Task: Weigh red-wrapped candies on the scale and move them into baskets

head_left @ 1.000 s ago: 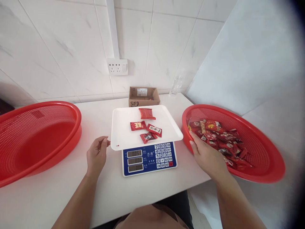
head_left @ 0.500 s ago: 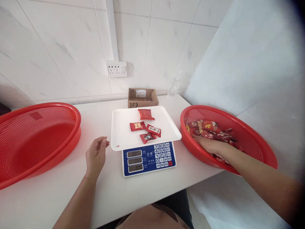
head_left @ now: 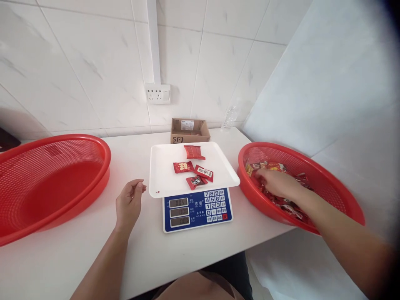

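My right hand is inside the right red basket, its fingers bent down among small red wrapped snacks. The fingertips are partly hidden, so what they grip does not show. My left hand hovers just left of the weighing tray, fingers curled in and thumb against them, with nothing visible in it. Several red wrapped snacks lie apart from my hands on the white tray: a plain red packet at the back, others in front. Below the tray, the blue scale panel shows lit digits.
A second red basket stands at the left, its visible inside bare. Behind the scale are a small cardboard box and a clear plastic bottle against the tiled wall. A wall socket sits above the white table.
My right hand has lifted a little and shifted within the right basket, uncovering more snacks below it. My left hand keeps its pose. The whole view has shifted slightly.
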Demonstrator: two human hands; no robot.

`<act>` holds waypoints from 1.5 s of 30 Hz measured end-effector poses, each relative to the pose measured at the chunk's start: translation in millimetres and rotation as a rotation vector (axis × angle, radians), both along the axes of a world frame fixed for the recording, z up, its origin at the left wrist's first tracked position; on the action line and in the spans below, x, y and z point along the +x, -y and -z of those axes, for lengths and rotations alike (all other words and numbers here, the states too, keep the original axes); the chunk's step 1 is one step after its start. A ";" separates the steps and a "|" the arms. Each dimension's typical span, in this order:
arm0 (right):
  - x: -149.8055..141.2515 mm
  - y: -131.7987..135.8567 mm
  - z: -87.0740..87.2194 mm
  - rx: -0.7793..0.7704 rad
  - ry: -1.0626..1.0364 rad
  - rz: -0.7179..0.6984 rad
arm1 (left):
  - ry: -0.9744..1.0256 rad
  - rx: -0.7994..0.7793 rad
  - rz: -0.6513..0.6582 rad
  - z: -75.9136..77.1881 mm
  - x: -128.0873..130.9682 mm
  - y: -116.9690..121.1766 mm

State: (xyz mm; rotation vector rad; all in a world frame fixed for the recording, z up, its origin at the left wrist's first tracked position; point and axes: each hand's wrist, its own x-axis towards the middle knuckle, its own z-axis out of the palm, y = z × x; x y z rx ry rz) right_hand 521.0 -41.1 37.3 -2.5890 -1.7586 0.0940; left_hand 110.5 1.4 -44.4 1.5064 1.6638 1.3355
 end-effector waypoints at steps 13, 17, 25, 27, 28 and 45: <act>-85.7 -23.8 -22.4 0.487 -0.628 -0.360 | -0.030 0.001 0.010 3.2 -1.4 -0.5; -109.1 -40.6 -9.8 0.561 -0.777 -0.401 | -0.030 0.007 0.013 3.5 -2.0 -1.2; -87.8 -16.1 -9.2 0.753 -0.610 -0.314 | -0.037 -0.003 -0.004 0.4 -3.3 -0.6; -69.4 4.1 -11.6 0.768 -0.481 -0.207 | -0.029 0.000 -0.001 -0.1 -2.2 0.0; -60.7 14.5 -12.0 0.734 -0.423 -0.130 | -0.027 0.000 0.000 -0.4 -1.4 0.5; -56.5 45.1 23.3 0.011 -0.084 0.001 | -0.122 0.014 -0.060 -10.2 -2.3 2.4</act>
